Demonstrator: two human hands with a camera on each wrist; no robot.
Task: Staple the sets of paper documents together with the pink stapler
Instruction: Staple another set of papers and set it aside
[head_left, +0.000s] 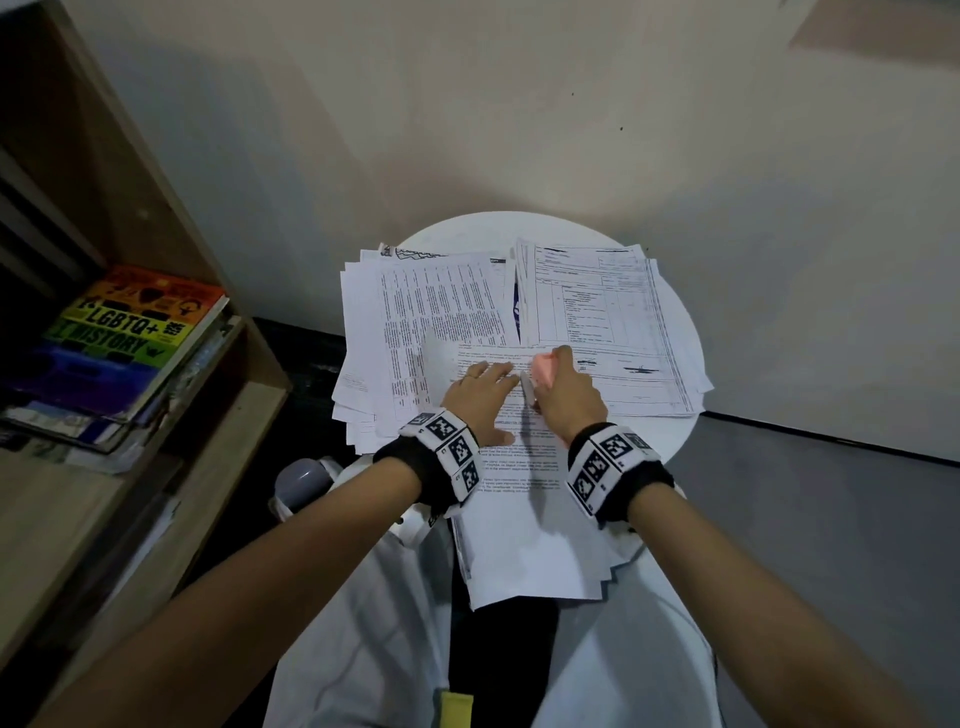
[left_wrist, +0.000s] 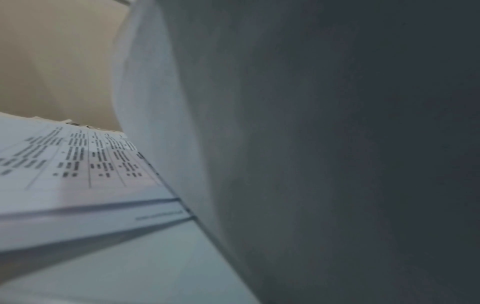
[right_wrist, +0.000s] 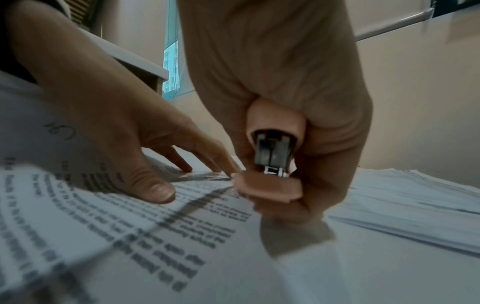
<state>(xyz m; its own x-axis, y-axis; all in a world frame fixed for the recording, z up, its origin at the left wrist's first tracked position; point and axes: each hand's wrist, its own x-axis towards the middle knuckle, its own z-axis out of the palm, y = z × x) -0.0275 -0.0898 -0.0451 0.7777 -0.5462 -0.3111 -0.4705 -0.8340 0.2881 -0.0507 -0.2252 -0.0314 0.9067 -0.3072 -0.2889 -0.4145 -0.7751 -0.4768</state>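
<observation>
At the table's near edge, the front document set (head_left: 524, 499) lies under both hands. The left hand (head_left: 480, 397) presses flat, fingers straight; the right hand (head_left: 563, 395) is fisted around the pink stapler (right_wrist: 271, 164) mid-page. Thin sheets look floppy and slide-prone, best pinned beside the staple point. Two more paper piles (head_left: 597, 322) wait toward the table's (head_left: 680, 441) far edge.
</observation>
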